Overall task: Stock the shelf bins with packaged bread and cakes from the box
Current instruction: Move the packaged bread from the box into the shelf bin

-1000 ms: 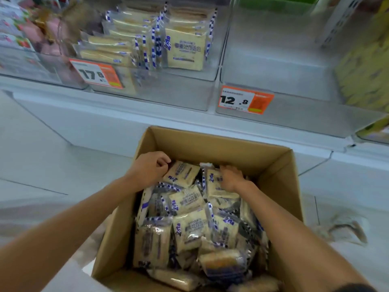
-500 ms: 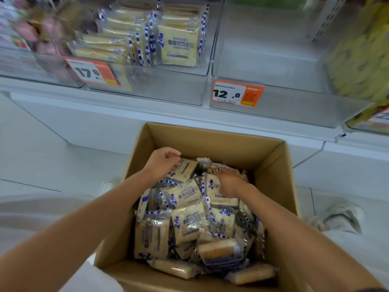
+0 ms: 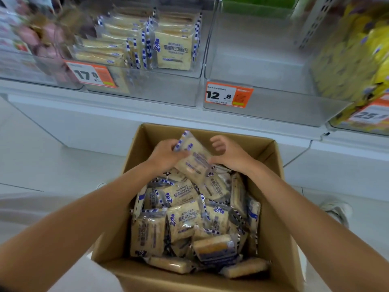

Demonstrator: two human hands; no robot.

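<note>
Left hand [image 3: 166, 157] grips the left edge of 1 bread packet [image 3: 194, 160], held tilted above the far end of the box [image 3: 271, 169]. Right hand [image 3: 230, 153], fingers loosely curled, lies just right of the packet; whether it touches cannot be told.

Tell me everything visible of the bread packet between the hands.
The bread packet is clear plastic with blue-striped ends and print over pale bread. It is tilted above the other packets at the far end of the box. The left hand pinches its upper left corner; the right hand is at its right edge, grip unclear.
</note>
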